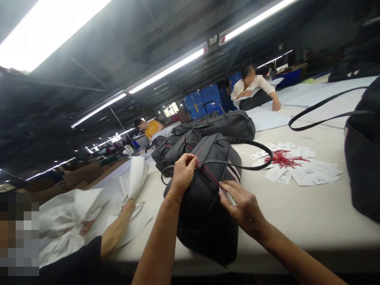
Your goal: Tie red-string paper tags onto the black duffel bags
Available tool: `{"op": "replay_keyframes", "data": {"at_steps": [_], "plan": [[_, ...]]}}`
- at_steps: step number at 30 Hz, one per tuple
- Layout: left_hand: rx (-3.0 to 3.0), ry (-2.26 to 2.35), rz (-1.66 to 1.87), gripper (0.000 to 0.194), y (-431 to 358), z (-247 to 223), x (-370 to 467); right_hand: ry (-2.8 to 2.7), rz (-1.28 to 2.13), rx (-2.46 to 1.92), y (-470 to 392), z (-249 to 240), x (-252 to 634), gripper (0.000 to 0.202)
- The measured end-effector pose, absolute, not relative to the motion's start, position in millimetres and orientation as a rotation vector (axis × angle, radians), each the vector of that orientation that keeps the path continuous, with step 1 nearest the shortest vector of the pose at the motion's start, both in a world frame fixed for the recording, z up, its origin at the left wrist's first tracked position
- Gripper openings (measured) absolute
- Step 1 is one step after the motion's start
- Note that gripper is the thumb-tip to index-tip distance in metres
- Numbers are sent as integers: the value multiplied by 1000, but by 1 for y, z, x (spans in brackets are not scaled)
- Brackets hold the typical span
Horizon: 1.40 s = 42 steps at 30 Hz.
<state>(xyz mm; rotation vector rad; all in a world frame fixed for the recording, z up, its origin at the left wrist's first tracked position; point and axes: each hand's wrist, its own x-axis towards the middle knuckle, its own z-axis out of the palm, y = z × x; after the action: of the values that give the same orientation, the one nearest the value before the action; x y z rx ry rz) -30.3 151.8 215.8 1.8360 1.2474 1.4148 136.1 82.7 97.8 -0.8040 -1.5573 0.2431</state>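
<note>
In front of me on the table lies a black duffel bag [204, 209] with looped handles and a striped band near its right end. Above its top, my left hand [184, 172] pinches one end of a thin red string [209, 173]. The string runs down to the right to my right hand [242, 204], whose thumb and fingers are closed on a small white tag [228, 195], mostly covered by the fingers. A black handle [252, 143] of the bag arches out to the right of the string.
White tags [305, 174] with red strings [282, 158] are fanned out on the table. More black bags [219, 124] stand behind; another bag [365, 158] is at right. At left, a co-worker's arm [118, 225] handles white paper [138, 178]. Two other people work farther back.
</note>
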Motion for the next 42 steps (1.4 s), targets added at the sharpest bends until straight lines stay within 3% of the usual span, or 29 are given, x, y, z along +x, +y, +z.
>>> {"op": "replay_keyframes", "data": {"at_steps": [2,5,9,11,17,23,36,42], "plan": [[1865,1212,1391,22,151,216,-30,-1467,381,-838,85,102,143,27],[1839,1129,1348,22,150,216,-30,-1202,898,-870,93,109,152,33],[1843,1159,1379,23,151,216,-30,-964,1449,-745,110,109,152,55],[1846,1205,1418,24,151,216,-30,-1040,1366,-783,116,104,150,54],[1828,1289,1413,24,152,215,-31,-1247,611,-975,109,94,155,25],[1816,1267,1409,23,154,215,-31,-1464,316,-775,75,121,160,11],[1812,1224,1391,23,154,213,-32,-1623,707,-794,138,155,117,21],[1770,1203,1409,20,152,213,-32,-1509,1005,-788,150,146,118,35]]}}
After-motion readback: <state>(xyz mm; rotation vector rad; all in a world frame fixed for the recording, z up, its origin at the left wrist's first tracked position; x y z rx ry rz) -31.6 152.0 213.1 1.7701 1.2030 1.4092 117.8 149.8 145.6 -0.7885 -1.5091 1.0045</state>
